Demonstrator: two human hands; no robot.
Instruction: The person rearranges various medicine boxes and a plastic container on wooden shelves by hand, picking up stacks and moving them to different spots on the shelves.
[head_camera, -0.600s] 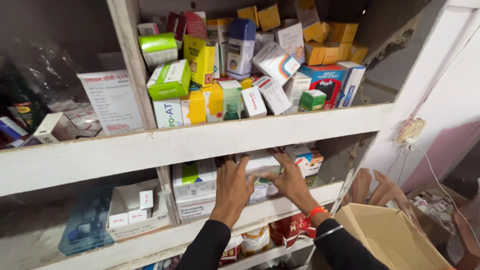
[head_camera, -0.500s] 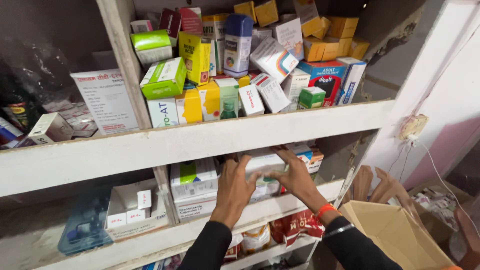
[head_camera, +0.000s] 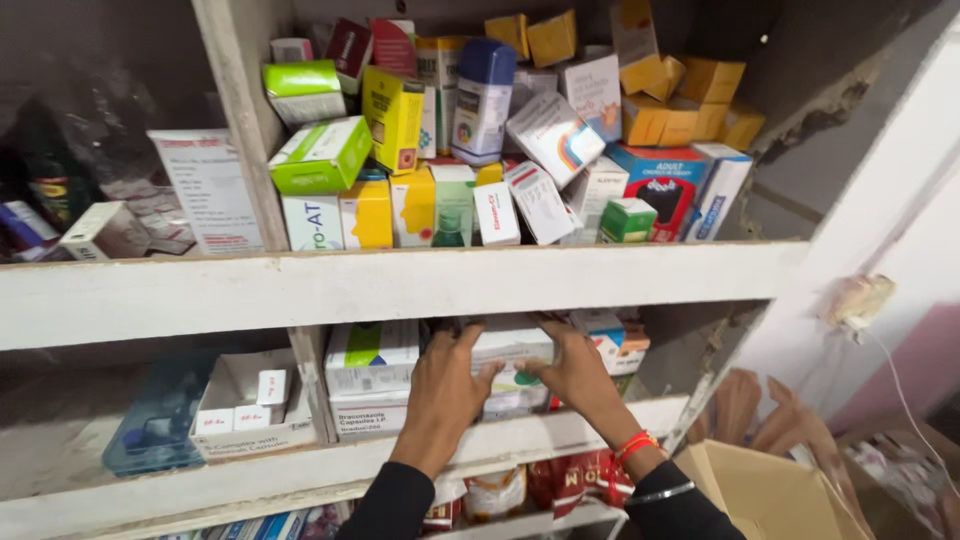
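On a worn white shelf (head_camera: 560, 435) crowded with medicine cartons, we flank a white-and-green box (head_camera: 512, 362) near its front edge, left hand (head_camera: 443, 392) and right hand (head_camera: 577, 375) pressed to its ends, fingers spread, long axis running between them.

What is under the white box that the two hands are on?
The left hand and right hand grip a white box. Under it sits another pale box with a green patch, on the shelf board. The hands cover its sides.
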